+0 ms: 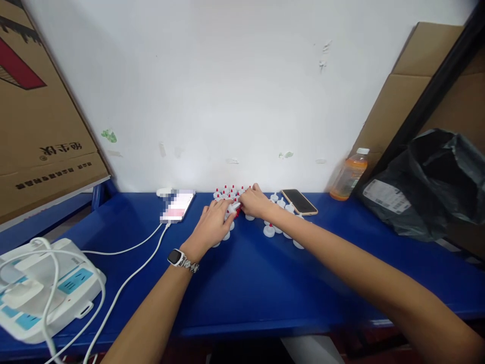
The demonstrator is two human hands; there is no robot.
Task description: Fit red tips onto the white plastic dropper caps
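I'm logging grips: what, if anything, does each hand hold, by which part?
Left hand: a white spouted cap, apparently by its base. Right hand: cannot be told.

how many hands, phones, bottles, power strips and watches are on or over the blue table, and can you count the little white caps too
Hands: 2 (left hand, right hand)
Phones: 2 (lit phone, dark phone)
Bottle: 1
Power strip: 1
Watch: 1
Total: 7
White caps: partly hidden, so left uncounted
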